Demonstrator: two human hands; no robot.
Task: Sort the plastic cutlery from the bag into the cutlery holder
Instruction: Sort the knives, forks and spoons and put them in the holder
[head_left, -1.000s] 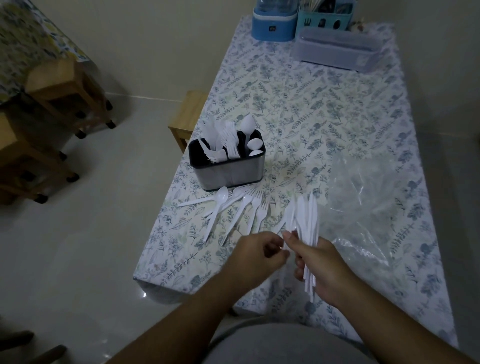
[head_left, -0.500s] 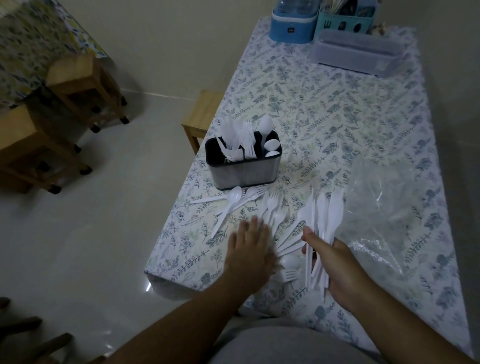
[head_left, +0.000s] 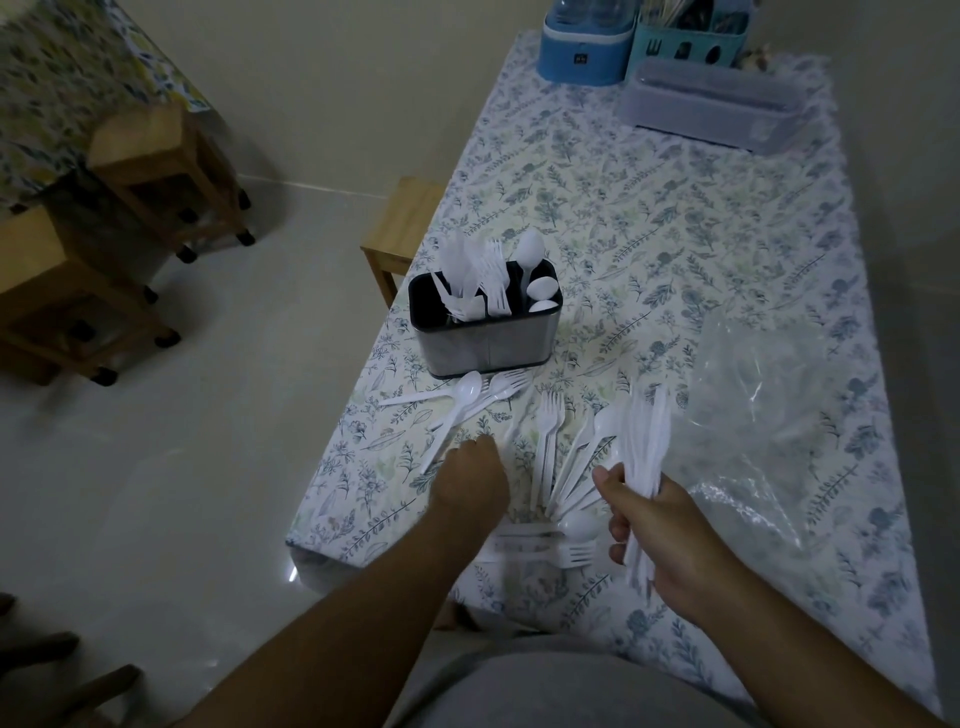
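Note:
A dark metal cutlery holder (head_left: 488, 338) stands on the flowered table (head_left: 675, 234), with white knives, forks and spoons upright in separate sections. Loose white cutlery (head_left: 548, 441) lies fanned out in front of it, and more cutlery (head_left: 571, 540) lies at the near edge. My right hand (head_left: 660, 535) grips a bundle of white knives (head_left: 647, 436), held upright. My left hand (head_left: 470, 478) is curled over the table left of the forks, and a thin blurred white piece sticks out from its fingertips. The clear plastic bag (head_left: 769, 415) lies crumpled to the right.
At the far end stand a blue container (head_left: 582, 47), a teal basket (head_left: 685, 47) and a grey lidded box (head_left: 711, 104). A wooden stool (head_left: 405, 228) is tucked at the table's left edge. Wheeled wooden stools (head_left: 166, 171) stand on the floor at left.
My left hand went from my right hand down flat onto the loose cutlery and has now curled its fingers and shifted left. My right hand keeps holding the knife bundle.

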